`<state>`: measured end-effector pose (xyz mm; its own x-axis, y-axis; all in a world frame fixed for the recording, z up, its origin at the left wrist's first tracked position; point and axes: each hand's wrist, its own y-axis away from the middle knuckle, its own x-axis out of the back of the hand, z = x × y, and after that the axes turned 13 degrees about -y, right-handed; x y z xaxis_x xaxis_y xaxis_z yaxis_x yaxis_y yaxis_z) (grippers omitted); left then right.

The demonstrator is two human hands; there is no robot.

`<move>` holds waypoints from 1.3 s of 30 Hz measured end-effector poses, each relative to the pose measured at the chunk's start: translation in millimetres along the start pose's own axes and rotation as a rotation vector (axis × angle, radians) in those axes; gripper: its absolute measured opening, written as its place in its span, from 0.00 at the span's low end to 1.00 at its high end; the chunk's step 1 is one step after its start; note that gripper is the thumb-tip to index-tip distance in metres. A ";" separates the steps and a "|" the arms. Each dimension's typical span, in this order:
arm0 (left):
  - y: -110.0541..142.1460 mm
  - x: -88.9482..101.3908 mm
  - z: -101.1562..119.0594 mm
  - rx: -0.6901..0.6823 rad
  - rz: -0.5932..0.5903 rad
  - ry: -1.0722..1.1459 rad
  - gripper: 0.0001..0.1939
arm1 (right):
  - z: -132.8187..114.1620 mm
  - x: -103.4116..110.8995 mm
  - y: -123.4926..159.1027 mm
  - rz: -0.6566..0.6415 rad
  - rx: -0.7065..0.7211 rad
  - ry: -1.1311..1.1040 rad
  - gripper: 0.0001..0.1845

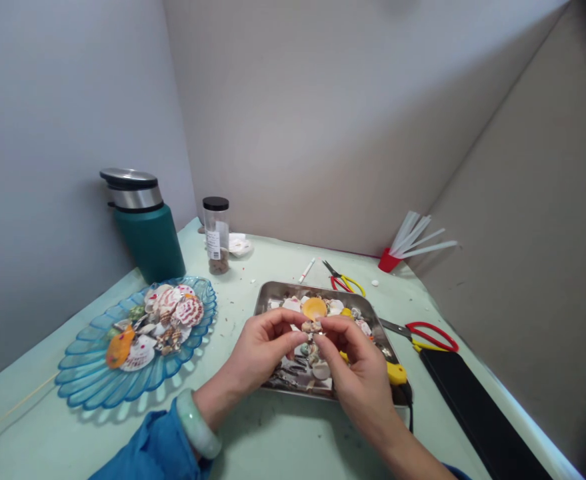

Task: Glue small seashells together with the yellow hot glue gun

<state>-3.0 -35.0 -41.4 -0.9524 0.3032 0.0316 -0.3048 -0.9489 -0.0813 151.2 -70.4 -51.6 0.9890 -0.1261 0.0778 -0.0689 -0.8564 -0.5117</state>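
Pinched between the fingertips of both hands is a small brownish shell piece [312, 327]; its exact form is too small to make out. My left hand [267, 341] holds it from the left side, with a pale green bangle [197, 423] around the wrist. From the right, the fingers of my right hand [357, 363] close on the same piece. Both hands are above a metal tray [267, 290] of shells and bits. A yellow scallop shell [315, 307] lies in it just behind the fingertips. A yellow-handled tool [397, 373] sticks out beside my right hand.
At left, a blue shell-shaped dish [80, 380] holds several shells. Behind it stand a green flask [150, 243] and a clear jar [217, 237]. Pliers [345, 280], a marker [307, 271], scissors [430, 335], a red cup [389, 261] of glue sticks and a black slab [473, 407] lie around the tray.
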 end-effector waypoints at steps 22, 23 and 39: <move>0.4 -1.5 2.3 -0.041 0.003 -0.058 0.11 | -2.3 -2.3 -1.3 -0.020 0.074 0.079 0.08; 0.5 -1.7 2.6 -0.038 0.009 -0.060 0.11 | -2.2 -2.4 -1.1 -0.022 0.069 0.077 0.08; -0.5 -0.3 -3.4 -0.047 -0.005 -0.057 0.12 | 3.0 0.0 -0.3 -0.009 0.115 0.116 0.09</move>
<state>-2.6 -34.2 -44.8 -0.9495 0.3009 0.0889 -0.3105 -0.9420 -0.1276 151.7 -68.6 -54.0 0.9671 -0.1816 0.1780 -0.0383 -0.7958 -0.6043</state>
